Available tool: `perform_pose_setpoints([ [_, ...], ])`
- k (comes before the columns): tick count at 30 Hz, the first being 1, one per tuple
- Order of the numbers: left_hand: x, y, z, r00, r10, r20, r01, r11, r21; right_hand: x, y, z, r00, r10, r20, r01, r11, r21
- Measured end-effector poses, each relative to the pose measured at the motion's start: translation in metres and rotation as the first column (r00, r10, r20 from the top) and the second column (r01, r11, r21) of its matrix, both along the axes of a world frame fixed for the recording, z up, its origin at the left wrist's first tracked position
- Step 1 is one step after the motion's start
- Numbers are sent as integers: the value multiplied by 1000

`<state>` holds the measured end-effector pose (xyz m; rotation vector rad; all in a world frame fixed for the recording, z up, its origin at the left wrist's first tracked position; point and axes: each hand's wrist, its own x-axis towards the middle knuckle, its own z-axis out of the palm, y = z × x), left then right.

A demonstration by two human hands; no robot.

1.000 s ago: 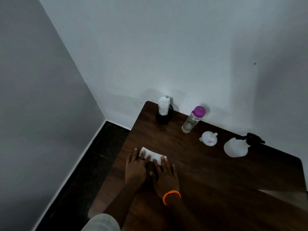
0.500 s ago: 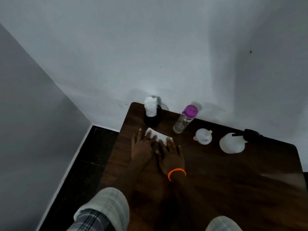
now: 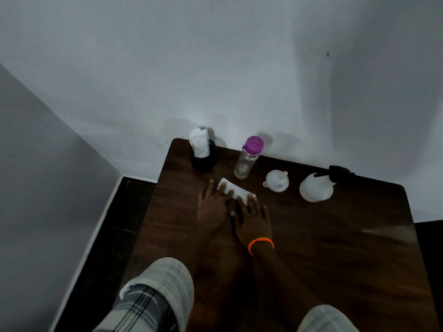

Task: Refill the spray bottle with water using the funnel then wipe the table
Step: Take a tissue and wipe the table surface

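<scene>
both hands flat, fingers straight, pressing a white tissue (image 3: pixel 236 190) on the table (image 3: pixel 335 248): left hand (image 3: pixel 212 207), right hand (image 3: pixel 254 221) side by side. spray bottle (image 3: pixel 316 186) lies at table's far right, funnel (image 3: pixel 276 180) just beside it, purple-capped bottle (image 3: pixel 248 158) upright behind tissue.

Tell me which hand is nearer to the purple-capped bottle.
Right. The right hand rests on the white tissue, its fingertips just below the purple-capped bottle. The left hand presses the tissue's other end, farther left of the bottle.
</scene>
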<state>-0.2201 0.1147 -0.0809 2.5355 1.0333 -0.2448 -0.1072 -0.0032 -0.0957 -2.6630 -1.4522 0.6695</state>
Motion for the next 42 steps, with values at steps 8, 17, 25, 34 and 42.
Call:
perform_pose_setpoints([
  [8,-36,-56,2,999,11,-52,-11,1000,-3,-28,-57,4,999,30,-18,-30,1000,-6],
  [17,-94,-126,-1,990,132,-53,-132,991,-2,-73,-117,-3,992,121,-28,-121,993,18],
  [25,-145,-181,-2,973,215,-78,-218,975,-30,-111,-164,-4,974,223,-35,-222,974,30],
  [34,-185,-251,-4,931,351,-96,-357,933,-52,-149,-215,-6,955,292,-50,-289,956,48],
  [42,-191,-315,-5,932,342,-121,-346,938,-8,-142,-269,-6,922,381,-69,-381,924,19],
])
